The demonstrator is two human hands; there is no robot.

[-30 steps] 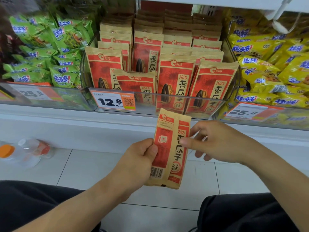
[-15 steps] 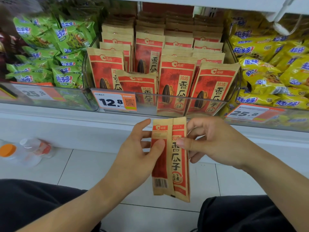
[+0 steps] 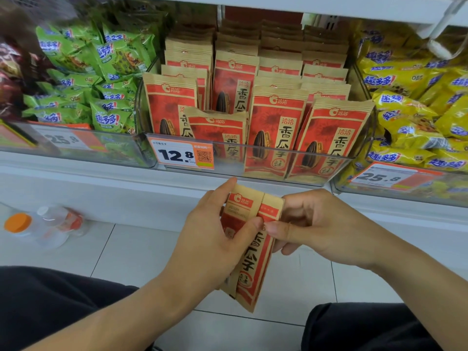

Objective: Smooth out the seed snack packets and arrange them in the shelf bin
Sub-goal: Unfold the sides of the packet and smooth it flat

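Both hands hold one folded seed snack packet (image 3: 249, 249) upright below the shelf bin (image 3: 278, 171), at about 6 o'clock from its front wall, likely so the crease can be worked flat before it joins the rows of packets (image 3: 276, 127) standing inside. The left hand (image 3: 215, 239) wraps the packet's left half, thumb pressed across its face and fingers curled behind the top edge. The right hand (image 3: 314, 224) pinches the right edge at 3 o'clock, fingers curled, both forearms angled inward.
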